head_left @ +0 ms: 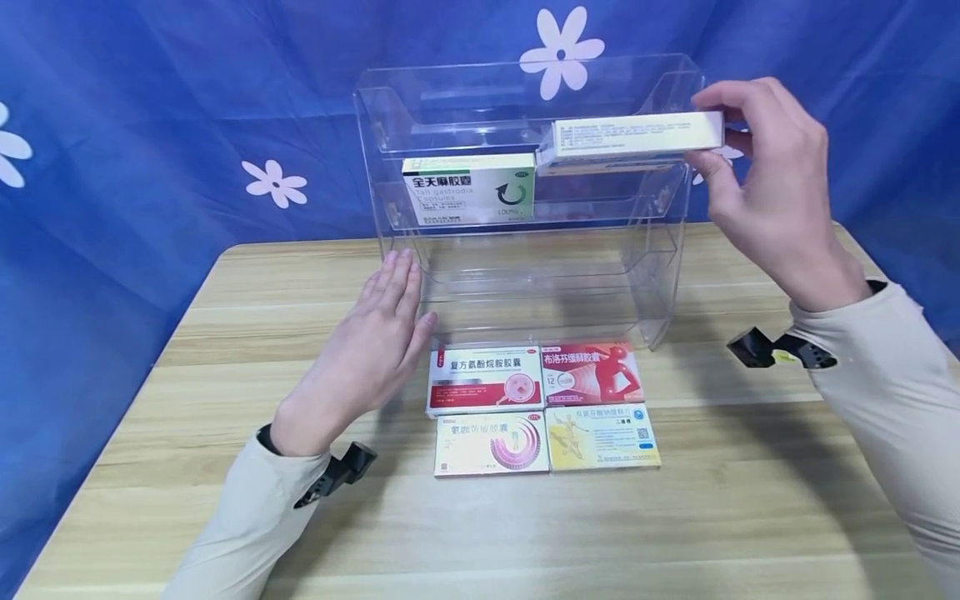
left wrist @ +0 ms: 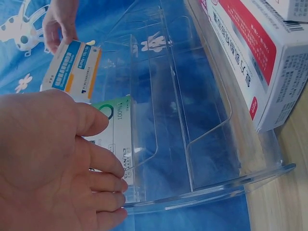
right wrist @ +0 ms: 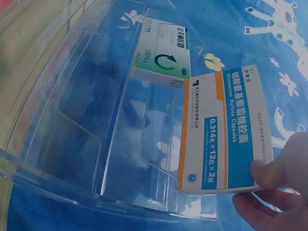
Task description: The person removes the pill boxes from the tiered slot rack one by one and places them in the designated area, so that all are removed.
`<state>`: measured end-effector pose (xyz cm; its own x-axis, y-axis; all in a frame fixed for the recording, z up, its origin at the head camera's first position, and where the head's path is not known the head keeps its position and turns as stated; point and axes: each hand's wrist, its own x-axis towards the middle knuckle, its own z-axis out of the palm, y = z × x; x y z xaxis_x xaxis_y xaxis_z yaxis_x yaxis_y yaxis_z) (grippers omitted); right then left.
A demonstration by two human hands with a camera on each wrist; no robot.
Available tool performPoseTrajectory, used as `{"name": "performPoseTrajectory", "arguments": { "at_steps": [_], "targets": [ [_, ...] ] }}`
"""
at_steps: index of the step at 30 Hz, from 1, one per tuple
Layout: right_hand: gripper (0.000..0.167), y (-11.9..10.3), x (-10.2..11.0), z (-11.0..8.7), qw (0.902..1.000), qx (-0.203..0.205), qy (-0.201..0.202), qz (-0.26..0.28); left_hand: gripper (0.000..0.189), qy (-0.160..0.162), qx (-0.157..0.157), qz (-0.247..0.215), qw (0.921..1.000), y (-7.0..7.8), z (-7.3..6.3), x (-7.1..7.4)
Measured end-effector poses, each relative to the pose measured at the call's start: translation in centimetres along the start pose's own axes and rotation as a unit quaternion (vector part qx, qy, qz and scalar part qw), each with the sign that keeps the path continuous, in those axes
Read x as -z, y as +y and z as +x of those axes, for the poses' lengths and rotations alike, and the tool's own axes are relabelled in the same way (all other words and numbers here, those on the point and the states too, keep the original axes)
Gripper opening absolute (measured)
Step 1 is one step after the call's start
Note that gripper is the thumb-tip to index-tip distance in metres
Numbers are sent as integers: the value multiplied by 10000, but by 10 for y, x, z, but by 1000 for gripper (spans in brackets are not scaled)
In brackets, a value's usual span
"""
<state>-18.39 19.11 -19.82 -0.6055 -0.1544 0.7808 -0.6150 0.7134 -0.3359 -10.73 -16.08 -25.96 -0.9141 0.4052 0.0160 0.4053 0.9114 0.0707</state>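
Blue, white and orange: the right hand (head_left: 783,187) is pinching a capsule box (head_left: 637,135) by one end!
It's hanging at the right of the clear rack (head_left: 600,210), just beside a green-and-white box (head_left: 468,192). The left hand (head_left: 363,342) is lining straight fingers along the rack's left side, possibly touching. Four boxes (head_left: 483,375) are lying flat in front.

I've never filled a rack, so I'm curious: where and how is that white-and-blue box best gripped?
I'd pinch the white-and-blue box by its right end, coming from the right, as the right hand does. Its slim shape suits a pinch; its left end is beside the green-and-white box in the rack, so gripping there would likely be cramped.
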Motion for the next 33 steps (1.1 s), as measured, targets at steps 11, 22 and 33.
{"name": "performPoseTrajectory", "arguments": {
  "at_steps": [11, 22, 33],
  "targets": [
    [33, -8, 6, -4, 9897, -868, 324, 1091, 61, 40, -34, -14, 10000, -1, 0, -2],
    [42, -8, 23, -27, 9849, -793, -183, 1525, 61, 74, -55, -8, 10000, -1, 0, -1],
    [41, -10, 32, -51, 9243, -1683, -320, 3410, 61, 72, -69, -6, 9999, -3, 0, -2]
  ]
}}
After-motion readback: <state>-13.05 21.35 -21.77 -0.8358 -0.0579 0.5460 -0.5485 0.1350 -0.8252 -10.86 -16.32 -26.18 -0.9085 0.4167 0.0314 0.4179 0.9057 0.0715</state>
